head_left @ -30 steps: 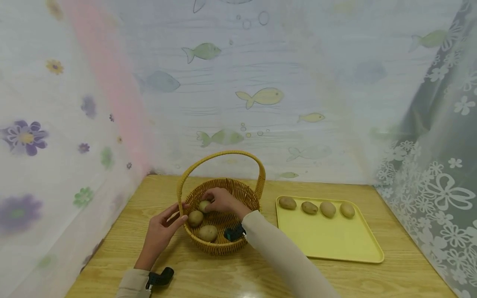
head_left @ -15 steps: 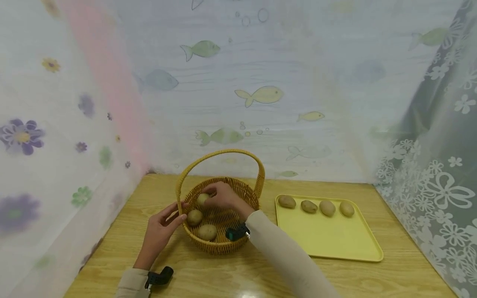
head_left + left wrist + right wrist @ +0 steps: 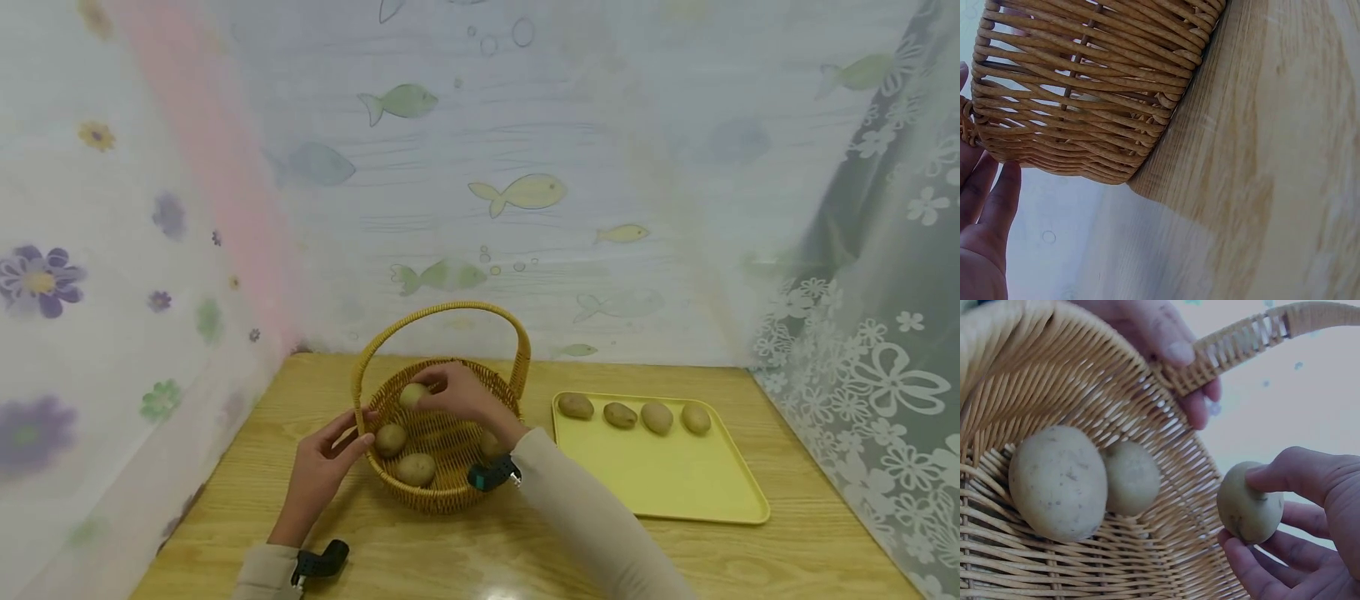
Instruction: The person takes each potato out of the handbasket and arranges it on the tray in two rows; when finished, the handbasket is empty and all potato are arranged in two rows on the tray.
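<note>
My right hand (image 3: pixel 457 392) pinches a potato (image 3: pixel 1249 503) between thumb and fingers, at the far left inside of the wicker basket (image 3: pixel 442 498). In the right wrist view the held potato is apart from two others in the basket, a large potato (image 3: pixel 1059 483) and a smaller potato (image 3: pixel 1132 478). Another potato (image 3: pixel 491 445) shows partly behind my right wrist. My left hand (image 3: pixel 324 462) grips the basket's left side where the handle (image 3: pixel 442 310) joins the rim, thumb inside and fingers outside. The left wrist view shows those fingers (image 3: pixel 1004 194) against the weave.
To the right of the basket lies a yellow tray (image 3: pixel 675 479) with several potatoes in a row (image 3: pixel 657 418) along its far edge. The wooden table (image 3: pixel 420 558) ends at a fish-patterned curtain (image 3: pixel 517 233) behind. The arched handle stands upright over the basket.
My right hand has risen slightly with the potato still pinched, and its wrist has shifted right. A potato at the basket's right side now shows. The left hand keeps its hold.
</note>
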{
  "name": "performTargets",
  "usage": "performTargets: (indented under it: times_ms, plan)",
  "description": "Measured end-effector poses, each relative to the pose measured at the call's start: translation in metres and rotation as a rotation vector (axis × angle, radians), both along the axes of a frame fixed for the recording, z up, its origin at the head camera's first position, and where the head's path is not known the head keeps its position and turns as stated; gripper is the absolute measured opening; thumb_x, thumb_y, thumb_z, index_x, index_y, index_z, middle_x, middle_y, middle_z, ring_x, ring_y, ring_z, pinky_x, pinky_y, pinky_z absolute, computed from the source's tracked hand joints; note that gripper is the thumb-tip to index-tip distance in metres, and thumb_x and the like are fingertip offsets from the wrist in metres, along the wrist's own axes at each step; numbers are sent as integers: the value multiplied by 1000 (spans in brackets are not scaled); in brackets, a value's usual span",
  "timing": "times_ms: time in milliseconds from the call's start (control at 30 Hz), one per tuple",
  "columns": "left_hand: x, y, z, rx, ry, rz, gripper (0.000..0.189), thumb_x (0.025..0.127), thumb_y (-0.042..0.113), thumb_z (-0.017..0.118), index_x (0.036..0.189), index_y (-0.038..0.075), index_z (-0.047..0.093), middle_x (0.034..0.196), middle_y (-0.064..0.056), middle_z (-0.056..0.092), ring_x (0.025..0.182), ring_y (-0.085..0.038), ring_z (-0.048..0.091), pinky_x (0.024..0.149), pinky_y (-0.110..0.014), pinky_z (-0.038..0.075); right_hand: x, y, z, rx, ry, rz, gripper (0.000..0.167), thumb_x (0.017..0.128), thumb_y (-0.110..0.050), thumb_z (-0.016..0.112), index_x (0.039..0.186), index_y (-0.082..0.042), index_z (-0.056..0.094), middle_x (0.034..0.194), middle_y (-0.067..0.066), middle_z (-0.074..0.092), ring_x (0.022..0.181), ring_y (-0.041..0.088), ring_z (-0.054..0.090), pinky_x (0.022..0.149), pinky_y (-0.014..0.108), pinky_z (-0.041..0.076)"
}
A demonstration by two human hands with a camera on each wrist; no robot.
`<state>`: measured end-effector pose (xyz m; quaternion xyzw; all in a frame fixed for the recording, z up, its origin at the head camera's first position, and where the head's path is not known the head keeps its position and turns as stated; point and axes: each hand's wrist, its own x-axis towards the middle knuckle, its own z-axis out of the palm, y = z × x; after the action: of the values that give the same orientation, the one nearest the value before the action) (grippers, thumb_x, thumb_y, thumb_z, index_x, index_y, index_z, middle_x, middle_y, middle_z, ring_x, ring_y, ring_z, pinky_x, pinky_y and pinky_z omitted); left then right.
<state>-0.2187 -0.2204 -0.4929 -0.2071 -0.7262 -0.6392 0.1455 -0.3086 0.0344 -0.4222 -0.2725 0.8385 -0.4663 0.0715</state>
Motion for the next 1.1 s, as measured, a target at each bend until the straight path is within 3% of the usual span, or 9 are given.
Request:
performTargets:
  times_ms: [533, 900, 1100]
  plan:
    - [-2, -1, -5, -5, 23, 2, 45, 102, 2, 69, 144, -8, 57, 135, -23, 64, 135, -21, 54, 108, -29, 48, 14, 20, 11, -70, -29, 3, 38, 93, -21, 83, 129, -15, 74, 127, 0, 68, 102, 17, 68, 83, 36, 60]
    - [-4, 0, -4, 0, 23, -22, 45, 102, 3, 68, 145, -7, 57, 137, -27, 61, 136, -22, 54, 109, -30, 47, 22, 42, 13, -121, 15, 20, 44, 95, -20, 80, 135, -6, 70, 126, 5, 68, 108, 24, 68, 88, 37, 59]
    - [-3, -2, -5, -9, 18, -6, 46, 102, 4, 69, 145, -5, 57, 137, -21, 64, 137, -18, 53, 109, -30, 47, 31, 56, 19, -161, 22, 20, 43, 95, -19, 79, 134, -5, 69, 128, 7, 67, 111, 28, 67, 90, 39, 59]
